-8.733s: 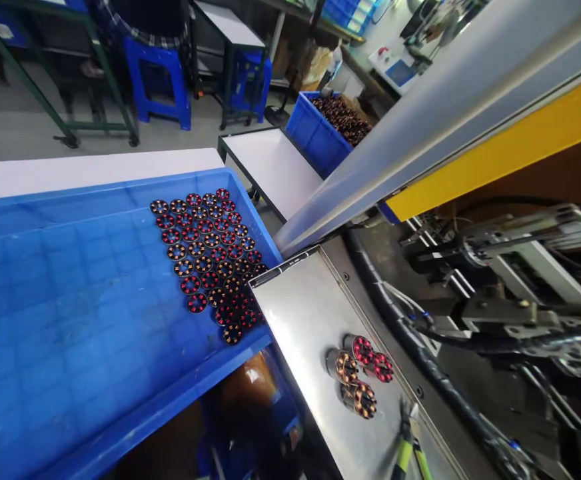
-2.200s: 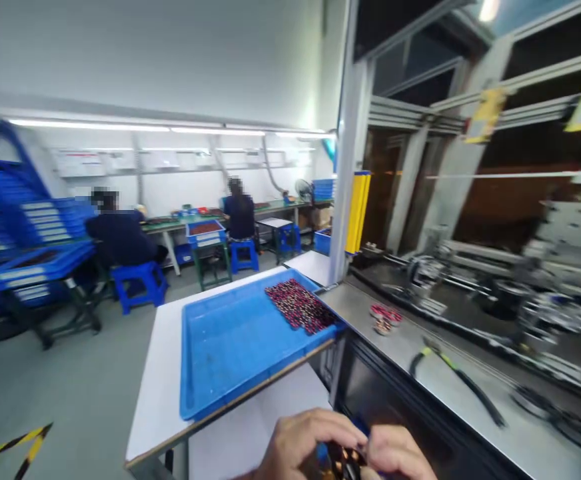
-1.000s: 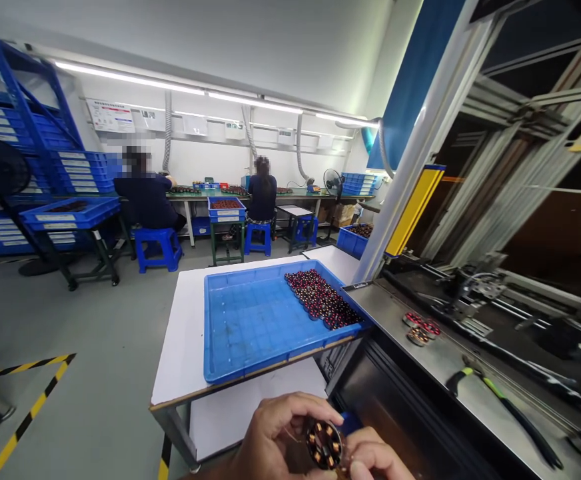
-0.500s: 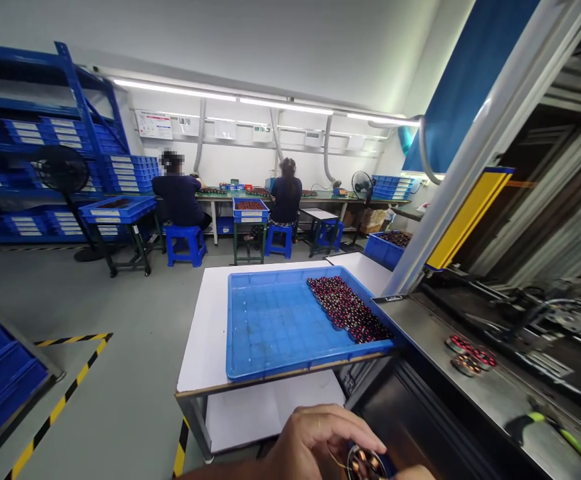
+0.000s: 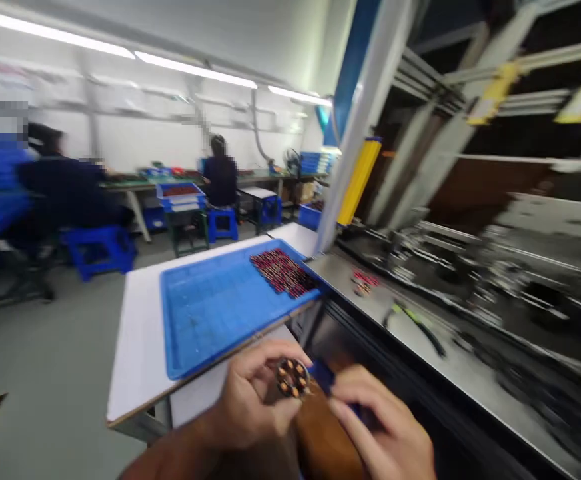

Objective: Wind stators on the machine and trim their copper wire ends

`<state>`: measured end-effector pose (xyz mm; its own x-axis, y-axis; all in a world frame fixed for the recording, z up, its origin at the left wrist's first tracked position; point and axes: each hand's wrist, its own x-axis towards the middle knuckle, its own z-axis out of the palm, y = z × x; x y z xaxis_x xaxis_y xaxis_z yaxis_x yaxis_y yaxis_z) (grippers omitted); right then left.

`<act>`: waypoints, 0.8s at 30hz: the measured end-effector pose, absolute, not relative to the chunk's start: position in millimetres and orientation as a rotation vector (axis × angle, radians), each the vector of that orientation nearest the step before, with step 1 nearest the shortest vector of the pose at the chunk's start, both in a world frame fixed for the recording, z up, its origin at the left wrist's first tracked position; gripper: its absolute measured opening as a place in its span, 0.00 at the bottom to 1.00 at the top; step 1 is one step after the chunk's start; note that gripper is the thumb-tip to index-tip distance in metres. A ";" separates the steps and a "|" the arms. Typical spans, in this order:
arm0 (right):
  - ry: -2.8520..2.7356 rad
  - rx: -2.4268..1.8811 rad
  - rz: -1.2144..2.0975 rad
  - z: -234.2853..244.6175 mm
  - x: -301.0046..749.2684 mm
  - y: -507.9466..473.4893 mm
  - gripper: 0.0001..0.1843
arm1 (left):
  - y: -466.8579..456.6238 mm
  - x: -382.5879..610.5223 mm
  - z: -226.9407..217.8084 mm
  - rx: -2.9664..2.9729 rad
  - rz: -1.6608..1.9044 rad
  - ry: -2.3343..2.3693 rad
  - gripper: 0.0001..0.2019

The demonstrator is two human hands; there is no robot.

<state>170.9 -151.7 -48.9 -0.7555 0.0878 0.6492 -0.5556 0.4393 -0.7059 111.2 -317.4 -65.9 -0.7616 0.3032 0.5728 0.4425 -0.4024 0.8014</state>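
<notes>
My left hand (image 5: 255, 387) is closed around a small round motor stator (image 5: 292, 377) with copper windings, its wound face turned towards me. To its right, my right hand (image 5: 383, 423) has its thumb and fingers pinched together. Anything between those fingertips is too small and blurred to name. Beyond both hands lies a large blue tray (image 5: 205, 313) on a white-topped table (image 5: 135, 340). Many wound stators (image 5: 280, 272) with red parts fill the tray's right end.
On the metal machine bench (image 5: 340, 273) at right sit a few red and copper stators (image 5: 364, 281) and green-and-black pliers (image 5: 418, 325). A yellow guard bar (image 5: 360, 180) and a machine stand behind. Two people (image 5: 220, 175) sit at the far bench, near blue stools (image 5: 223, 225).
The view has swung right, so the tray and table appear further left. Both hands have come up into view, and the stator's wound face shows more fully. My right hand is apart from it.
</notes>
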 end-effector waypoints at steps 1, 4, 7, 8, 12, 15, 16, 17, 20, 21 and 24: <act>-2.076 0.434 1.300 -44.3 173.0 -148.1 0.04 | -319.7 113.3 -59.9 -1.088 -2.310 -1.691 0.24; -2.045 0.572 1.260 -35.1 173.0 -140.5 0.12 | -320.8 111.8 -48.8 -1.114 -2.268 -1.735 0.24; -1.983 0.636 1.246 -29.4 175.2 -139.9 0.17 | -316.0 113.9 -44.0 -1.165 -2.241 -1.766 0.24; -1.969 0.646 1.247 -28.3 177.2 -141.0 0.17 | -314.3 115.9 -42.9 -1.182 -2.226 -1.773 0.24; -1.925 0.665 1.266 -31.2 184.8 -143.7 0.17 | -308.7 121.7 -40.3 -1.234 -2.181 -1.817 0.26; -1.904 0.627 1.299 -38.1 188.9 -143.3 0.15 | -306.6 122.5 -41.3 -1.231 -2.177 -1.830 0.26; -1.900 0.604 1.313 -40.3 190.6 -143.6 0.14 | -306.4 122.5 -42.6 -1.229 -2.184 -1.826 0.26; -1.896 0.571 1.332 -42.2 192.5 -144.3 0.13 | -306.4 122.4 -44.6 -1.229 -2.192 -1.827 0.25; -1.849 0.452 1.417 -46.9 198.8 -149.0 0.09 | -306.9 122.5 -53.1 -1.229 -2.149 -1.852 0.26; -1.826 0.425 1.447 -48.2 200.7 -151.2 0.09 | -306.9 122.7 -56.3 -1.241 -2.098 -1.856 0.26; -1.771 0.386 1.510 -52.4 204.1 -157.5 0.07 | -305.1 123.9 -64.3 -1.266 -1.926 -1.863 0.29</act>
